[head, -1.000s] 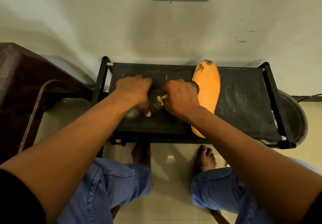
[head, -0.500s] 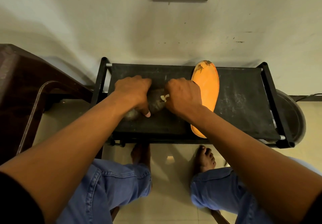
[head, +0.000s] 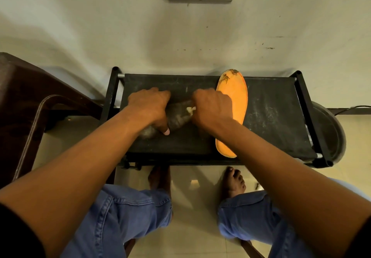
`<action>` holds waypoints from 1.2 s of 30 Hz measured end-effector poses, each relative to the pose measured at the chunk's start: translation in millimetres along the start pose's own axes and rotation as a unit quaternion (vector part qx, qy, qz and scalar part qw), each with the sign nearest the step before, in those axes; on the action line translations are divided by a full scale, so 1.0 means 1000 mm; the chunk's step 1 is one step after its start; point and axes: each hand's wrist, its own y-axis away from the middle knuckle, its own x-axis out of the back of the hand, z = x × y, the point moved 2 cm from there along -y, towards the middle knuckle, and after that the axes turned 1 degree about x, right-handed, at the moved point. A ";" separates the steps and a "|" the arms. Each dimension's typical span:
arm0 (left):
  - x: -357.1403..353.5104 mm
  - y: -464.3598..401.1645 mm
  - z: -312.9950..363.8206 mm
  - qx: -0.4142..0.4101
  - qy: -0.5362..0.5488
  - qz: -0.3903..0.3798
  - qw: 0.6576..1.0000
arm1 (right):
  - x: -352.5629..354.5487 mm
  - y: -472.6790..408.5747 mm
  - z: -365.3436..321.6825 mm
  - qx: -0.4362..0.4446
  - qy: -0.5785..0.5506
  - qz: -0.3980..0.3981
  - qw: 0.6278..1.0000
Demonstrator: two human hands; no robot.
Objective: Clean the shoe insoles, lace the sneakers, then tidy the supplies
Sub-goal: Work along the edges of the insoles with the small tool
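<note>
Two insoles lie on the black fabric surface [head: 277,121] of a low metal-framed rack: one flat orange foam insole [head: 235,95], running from about 12 o'clock to 6 o'clock with a worn, flaking patch at its far tip, and one dark grey insole [head: 177,115], angled from roughly 7 o'clock up toward 1 o'clock just to the left of the orange one. Two hands are at work on the grey insole. The left hand [head: 149,107] is curled over its near half, thumb tip pressed down at the edge. The right hand [head: 211,107] is closed, knuckles up, over its far end, clamped on a small pale thing [head: 190,110], perhaps a cloth or brush, too hidden to name. The right wrist crosses over the orange insole.
</note>
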 end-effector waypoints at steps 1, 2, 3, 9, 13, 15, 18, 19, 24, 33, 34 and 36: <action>0.000 0.001 0.000 -0.001 -0.001 -0.001 1.000 | 0.003 -0.002 0.009 -0.024 0.001 0.008 1.000; 0.000 0.001 0.000 -0.001 -0.001 -0.001 1.000 | 0.005 -0.004 0.017 -0.045 0.004 0.016 0.999; 0.000 0.002 0.000 -0.001 -0.002 -0.001 1.000 | 0.006 -0.005 0.023 -0.061 0.006 0.023 0.998; 0.000 0.002 0.001 0.001 -0.006 0.003 1.000 | -0.001 -0.003 0.010 -0.017 -0.042 0.005 0.999; 0.000 0.000 0.001 0.004 -0.004 0.000 1.000 | -0.007 0.007 -0.016 0.067 -0.050 -0.038 0.996; 0.000 0.000 0.002 0.005 -0.003 -0.001 1.000 | -0.007 0.008 -0.016 0.071 -0.046 -0.032 0.996; 0.001 -0.001 0.003 0.010 -0.009 -0.002 1.000 | -0.003 0.005 0.000 0.032 -0.016 0.000 0.999; 0.001 -0.001 0.004 0.010 -0.011 -0.003 1.000 | -0.001 0.004 0.007 0.012 -0.009 0.012 1.000; 0.001 -0.001 0.003 0.013 -0.017 -0.006 1.000 | 0.006 -0.006 0.043 -0.099 0.025 0.058 0.993; 0.001 0.000 0.002 0.005 -0.011 -0.002 1.000 | -0.016 -0.014 0.038 -0.068 -0.034 0.102 0.992; 0.001 -0.001 0.002 0.004 -0.010 0.000 1.000 | -0.018 -0.015 0.033 -0.055 -0.048 0.101 0.992; 0.000 -0.002 0.002 0.004 -0.010 0.004 1.000 | -0.022 -0.016 0.019 -0.024 -0.065 0.100 0.993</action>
